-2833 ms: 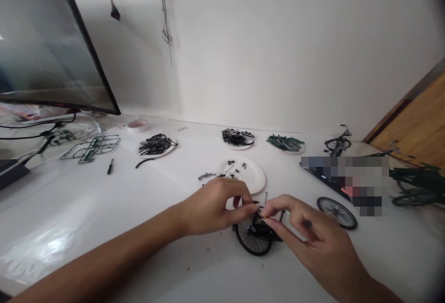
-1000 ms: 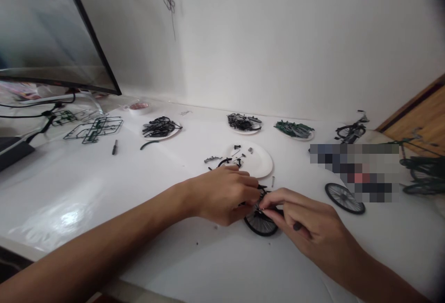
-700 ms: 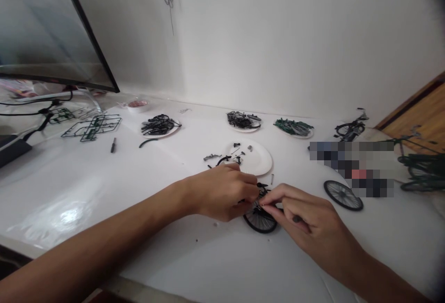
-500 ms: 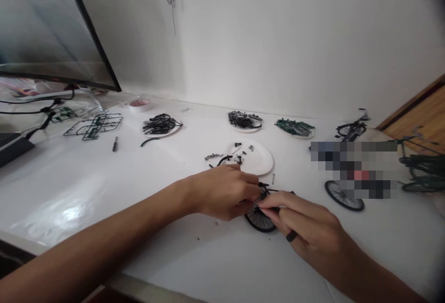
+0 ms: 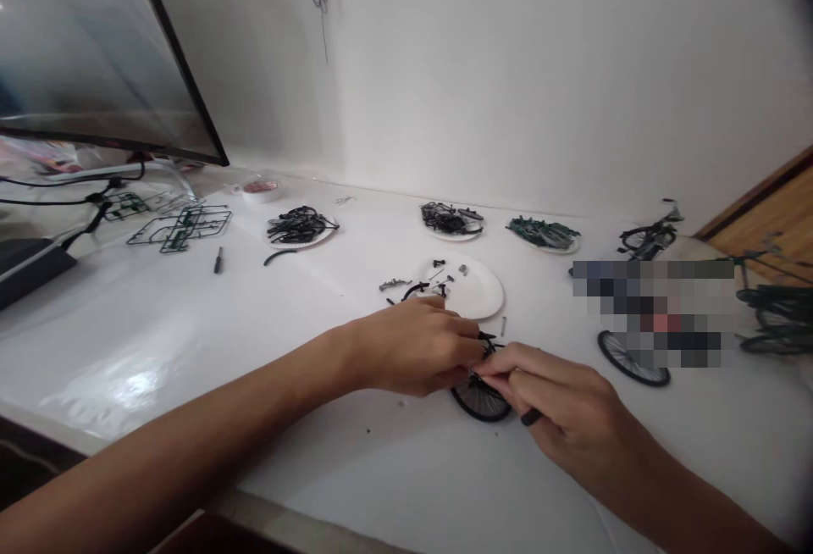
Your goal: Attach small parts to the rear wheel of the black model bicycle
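My left hand (image 5: 423,349) curls over a small model bicycle (image 5: 481,406), its fingers closed at the hub side of a spoked black wheel. From the right, my right hand (image 5: 559,393) meets it with thumb and forefinger pinched at the same spot. Both hands hide most of the bicycle's frame, and whatever tiny part may be between the fingertips is not visible. A black ring-like band (image 5: 531,417) sits on a right-hand finger. Just beyond the hands lies a white paper plate (image 5: 486,287) with small dark and metal parts.
Along the wall stand plates of black parts (image 5: 298,226), more black parts (image 5: 450,219) and green parts (image 5: 543,232). A loose wheel (image 5: 633,359) and finished-looking model bicycles (image 5: 651,236) are at right. Green sprue frames (image 5: 181,228), a screwdriver (image 5: 218,260) and a monitor (image 5: 95,54) are at left.
The view has shifted slightly, so the scene sits a little further right. Both hands stay together at the bicycle's wheel, with only slight finger movement.
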